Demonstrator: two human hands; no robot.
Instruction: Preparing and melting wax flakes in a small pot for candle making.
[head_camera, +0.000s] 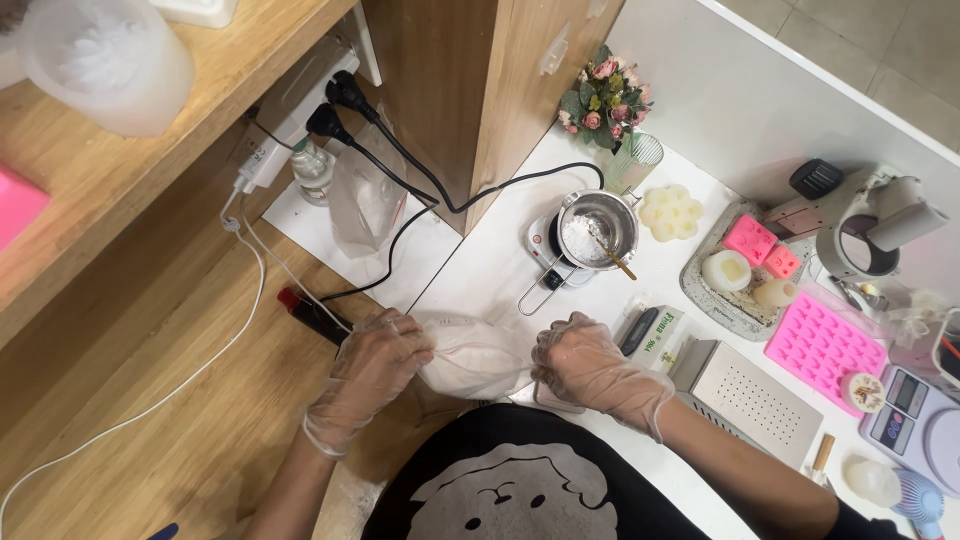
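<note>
Both gloved hands grip a clear plastic bag (478, 358) of white powder at the near edge of the white counter (490, 265). Left hand (375, 365) has its fingers pinched shut on the bag's left side; right hand (590, 365) is closed on its right end. Beyond the bag, a small metal pot (598, 228) with white powder and a stirrer sits on a little hot plate (545, 255). Well to the right lie a pink silicone mould (822, 345) and a digital scale (915, 415).
</note>
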